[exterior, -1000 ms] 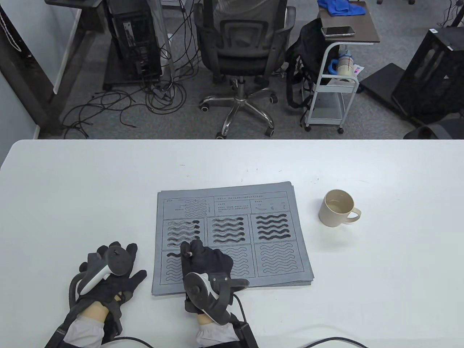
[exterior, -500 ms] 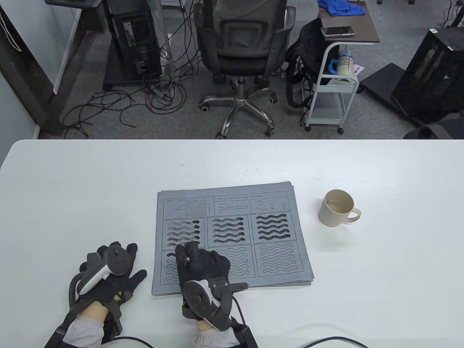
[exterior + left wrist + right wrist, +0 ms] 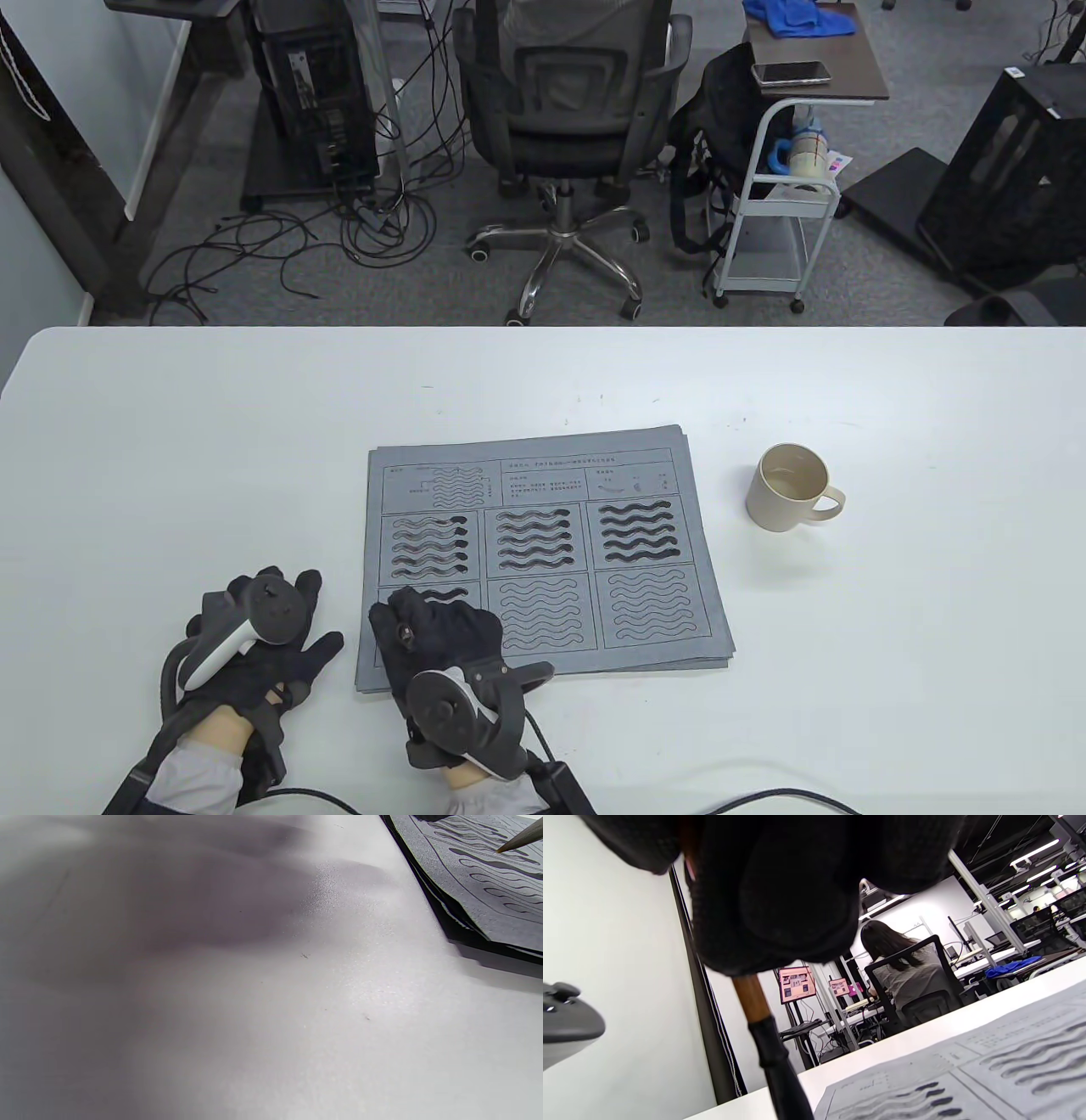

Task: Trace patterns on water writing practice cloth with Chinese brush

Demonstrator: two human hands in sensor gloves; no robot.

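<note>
The cloth lies flat near the middle of the tabletop, its long side running left to right, printed with six panels of wavy lines under a header strip. Going left to right: the left hand rests palm down on the tabletop just beside the cloth's near left corner, fingers spread, gripping nothing and not touching the cloth. Next, the right hand sits over the near left panel, its grip closed around the brush, whose shaft stands close to upright with only the butt end showing from above. The left wrist view shows the tip slanting down over the second wave of that panel; whether it touches the cloth I cannot tell. That panel has only its top wave darkened; the three far panels are filled, and the near middle and near right panels are bare outlines. The relation that matters, I judge, is that the untraced waves run rightward away from the right hand, so the coming stroke should sweep left to right along the cloth's long axis; the right hand does this alone. Well apart to the right stands the mug, handle pointing right, with liquid low inside, presumably water.
</note>
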